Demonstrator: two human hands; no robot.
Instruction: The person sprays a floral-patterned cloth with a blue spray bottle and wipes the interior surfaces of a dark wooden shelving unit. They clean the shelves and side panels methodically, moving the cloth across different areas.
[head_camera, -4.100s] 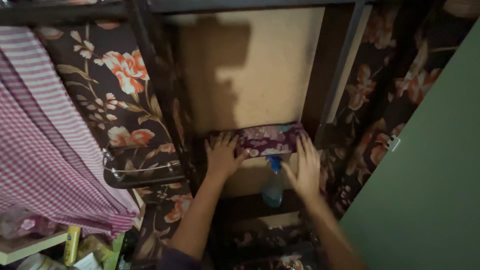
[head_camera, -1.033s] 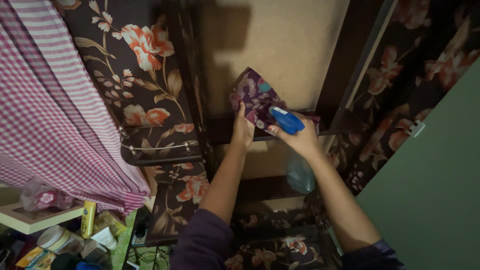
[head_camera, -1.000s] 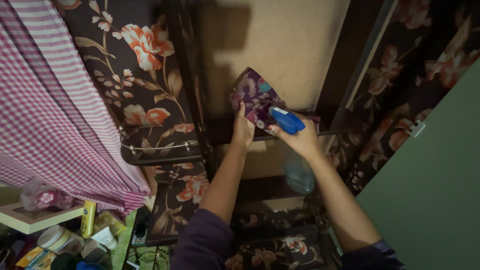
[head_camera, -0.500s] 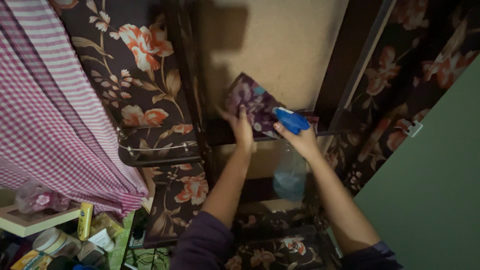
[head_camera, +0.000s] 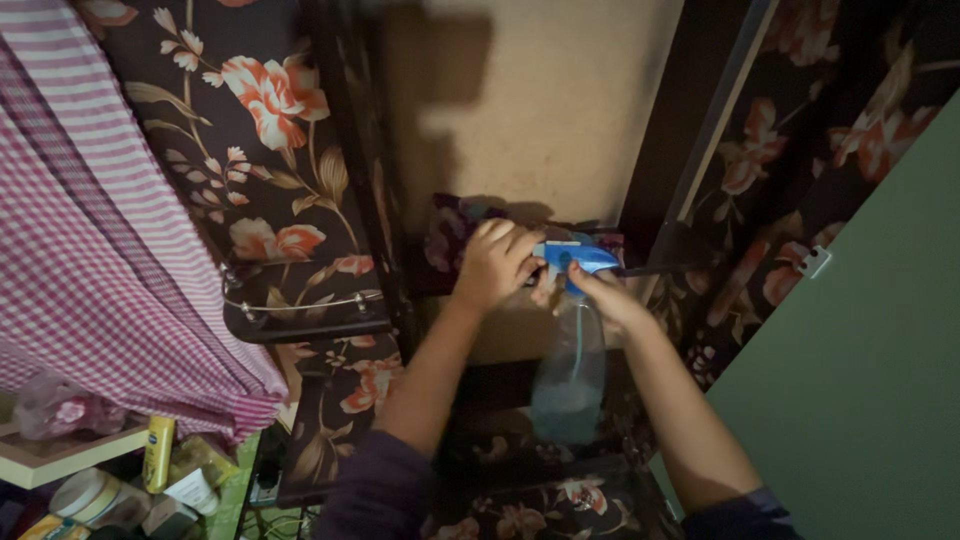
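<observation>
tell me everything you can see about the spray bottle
The spray bottle has a blue trigger head on a clear plastic body, which looks partly filled with pale liquid, though the light is dim. It hangs roughly upright in front of the dark shelf frame. The right hand grips it at the neck, and the left hand touches the head beside the purple floral cloth.

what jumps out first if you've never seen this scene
At centre, the left hand presses a purple floral cloth on a dark shelf edge, while the right hand grips a clear spray bottle by its blue trigger head. Dark panels with orange flowers frame the pale back wall. A pink checked fabric hangs at far left.
</observation>
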